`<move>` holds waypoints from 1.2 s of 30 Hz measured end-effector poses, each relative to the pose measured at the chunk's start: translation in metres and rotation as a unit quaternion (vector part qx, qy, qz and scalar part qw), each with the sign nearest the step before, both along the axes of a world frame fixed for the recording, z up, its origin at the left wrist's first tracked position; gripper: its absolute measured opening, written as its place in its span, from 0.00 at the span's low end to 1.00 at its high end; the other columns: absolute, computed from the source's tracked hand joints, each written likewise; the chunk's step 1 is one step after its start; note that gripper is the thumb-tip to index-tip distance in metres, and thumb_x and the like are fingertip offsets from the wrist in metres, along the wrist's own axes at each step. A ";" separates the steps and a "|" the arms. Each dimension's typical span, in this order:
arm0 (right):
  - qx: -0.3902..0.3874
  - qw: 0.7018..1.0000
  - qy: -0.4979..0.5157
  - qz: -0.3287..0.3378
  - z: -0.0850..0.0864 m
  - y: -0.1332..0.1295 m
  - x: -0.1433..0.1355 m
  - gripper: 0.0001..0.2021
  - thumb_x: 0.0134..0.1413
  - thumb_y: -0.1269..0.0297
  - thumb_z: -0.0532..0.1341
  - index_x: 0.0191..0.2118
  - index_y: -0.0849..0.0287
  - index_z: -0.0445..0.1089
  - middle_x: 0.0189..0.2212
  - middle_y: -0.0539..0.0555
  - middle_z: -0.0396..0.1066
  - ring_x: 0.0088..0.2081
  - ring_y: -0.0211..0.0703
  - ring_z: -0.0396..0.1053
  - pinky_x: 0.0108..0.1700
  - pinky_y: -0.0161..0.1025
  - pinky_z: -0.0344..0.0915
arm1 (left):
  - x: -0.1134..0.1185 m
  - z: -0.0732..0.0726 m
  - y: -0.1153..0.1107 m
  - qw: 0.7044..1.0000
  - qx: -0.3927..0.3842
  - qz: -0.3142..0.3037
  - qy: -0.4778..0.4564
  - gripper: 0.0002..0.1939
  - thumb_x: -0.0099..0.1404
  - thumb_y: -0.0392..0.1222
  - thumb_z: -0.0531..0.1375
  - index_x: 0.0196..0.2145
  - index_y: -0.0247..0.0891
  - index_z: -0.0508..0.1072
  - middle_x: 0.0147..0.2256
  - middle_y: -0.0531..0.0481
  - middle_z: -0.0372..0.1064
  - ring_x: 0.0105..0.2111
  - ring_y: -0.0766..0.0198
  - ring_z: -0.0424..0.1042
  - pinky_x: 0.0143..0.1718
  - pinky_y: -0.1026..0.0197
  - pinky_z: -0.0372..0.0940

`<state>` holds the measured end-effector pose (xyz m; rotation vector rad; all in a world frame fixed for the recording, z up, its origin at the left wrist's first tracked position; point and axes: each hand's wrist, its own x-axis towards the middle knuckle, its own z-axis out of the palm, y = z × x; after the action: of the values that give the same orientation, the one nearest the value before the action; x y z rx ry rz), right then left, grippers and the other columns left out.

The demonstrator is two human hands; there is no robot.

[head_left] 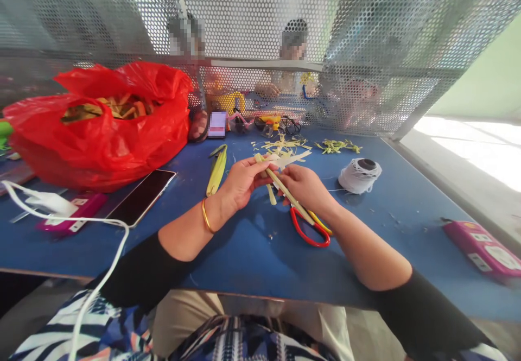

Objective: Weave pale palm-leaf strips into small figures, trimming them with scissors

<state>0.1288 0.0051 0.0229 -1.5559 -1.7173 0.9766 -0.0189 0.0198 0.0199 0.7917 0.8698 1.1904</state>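
Both my hands meet above the middle of the blue table. My left hand (pixel 243 179) pinches one end of a folded pale-green leaf strip (pixel 287 191) between thumb and fingers. Close beside it, my right hand (pixel 303 184) has its fingers curled on the same strip, whose long end slants down toward me. Beneath the strip lie scissors (pixel 311 233) with red and yellow handles, their blades hidden by my hands. A bundle of green leaf (pixel 217 172) rests left of my left hand. Leaf scraps (pixel 285 145) are scattered just beyond my fingers.
A red plastic bag (pixel 134 133) of leaf strips stands left, near a dark phone (pixel 142 197) and a white cable (pixel 97 220). White thread (pixel 360 176) and a pink power strip (pixel 484 249) are right. Behind a perforated screen (pixel 260 24) people sit.
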 end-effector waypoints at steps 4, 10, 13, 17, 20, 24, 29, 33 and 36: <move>0.231 0.937 -0.237 0.110 0.006 -0.006 0.007 0.12 0.50 0.72 0.60 0.43 0.57 0.68 0.31 0.51 0.76 0.27 0.40 0.69 0.28 0.34 0.56 | -0.004 0.000 0.005 0.999 -0.011 0.028 0.030 0.03 0.58 0.30 0.63 0.31 0.34 0.76 0.27 0.50 0.75 0.26 0.68 0.73 0.29 0.66 0.68; 0.434 0.860 -0.212 0.168 0.002 -0.009 0.007 0.12 0.61 0.69 0.52 0.38 0.56 0.74 0.33 0.54 0.74 0.31 0.39 0.69 0.33 0.36 0.59 | -0.006 -0.003 0.002 0.994 0.039 -0.036 0.095 0.06 0.53 0.35 0.66 0.32 0.34 0.78 0.27 0.51 0.74 0.24 0.70 0.69 0.26 0.67 0.65; 0.414 0.905 -0.075 0.066 0.001 -0.004 0.008 0.10 0.60 0.66 0.54 0.33 0.58 0.73 0.36 0.56 0.73 0.37 0.41 0.70 0.39 0.37 0.63 | -0.006 -0.001 -0.001 0.986 0.047 -0.097 0.124 0.04 0.53 0.37 0.65 0.29 0.35 0.77 0.25 0.50 0.73 0.24 0.68 0.70 0.24 0.67 0.63; 0.288 0.955 -0.070 -0.019 0.002 0.004 0.010 0.11 0.58 0.60 0.54 0.27 0.57 0.67 0.24 0.50 0.68 0.26 0.37 0.62 0.30 0.34 0.56 | -0.006 0.002 -0.004 0.974 0.060 -0.181 0.122 0.03 0.53 0.38 0.63 0.26 0.35 0.75 0.25 0.49 0.73 0.24 0.67 0.71 0.24 0.66 0.64; 0.233 0.961 -0.149 -0.027 0.003 0.005 0.010 0.13 0.58 0.58 0.54 0.23 0.56 0.61 0.17 0.46 0.58 0.22 0.35 0.51 0.26 0.34 0.48 | -0.006 0.002 -0.006 0.969 0.051 -0.209 0.119 0.05 0.52 0.39 0.63 0.27 0.35 0.74 0.26 0.48 0.73 0.24 0.67 0.70 0.24 0.66 0.63; 0.235 0.953 -0.188 -0.045 0.002 0.003 0.008 0.16 0.57 0.58 0.53 0.20 0.56 0.55 0.17 0.46 0.54 0.22 0.36 0.47 0.26 0.35 0.44 | -0.004 0.000 -0.009 0.962 0.091 -0.191 0.174 0.10 0.50 0.42 0.68 0.25 0.35 0.71 0.22 0.54 0.68 0.21 0.71 0.64 0.22 0.67 0.58; 0.222 0.962 -0.149 -0.063 -0.001 0.005 0.006 0.16 0.55 0.59 0.54 0.19 0.56 0.55 0.17 0.46 0.54 0.23 0.36 0.48 0.26 0.35 0.45 | 0.001 -0.005 -0.011 0.963 0.099 -0.129 0.217 0.14 0.51 0.45 0.70 0.24 0.36 0.70 0.19 0.57 0.63 0.20 0.72 0.61 0.20 0.68 0.55; 0.193 0.974 -0.090 -0.079 -0.002 0.008 0.006 0.15 0.53 0.59 0.55 0.18 0.57 0.59 0.16 0.46 0.55 0.23 0.35 0.50 0.26 0.35 0.46 | 0.005 -0.006 -0.012 0.968 0.081 -0.111 0.212 0.09 0.54 0.40 0.68 0.27 0.35 0.72 0.22 0.56 0.65 0.21 0.70 0.67 0.19 0.68 0.57; 0.166 0.981 -0.045 -0.093 -0.004 0.009 0.004 0.15 0.52 0.60 0.56 0.18 0.58 0.60 0.16 0.45 0.55 0.22 0.34 0.51 0.26 0.35 0.47 | 0.006 -0.004 -0.013 0.973 0.074 -0.098 0.195 0.05 0.55 0.35 0.66 0.30 0.34 0.72 0.24 0.55 0.68 0.21 0.70 0.69 0.17 0.68 0.57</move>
<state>0.1330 0.0143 0.0188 -1.5214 -1.6594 0.5019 -0.0125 0.0064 0.0157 1.2327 1.0015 0.9466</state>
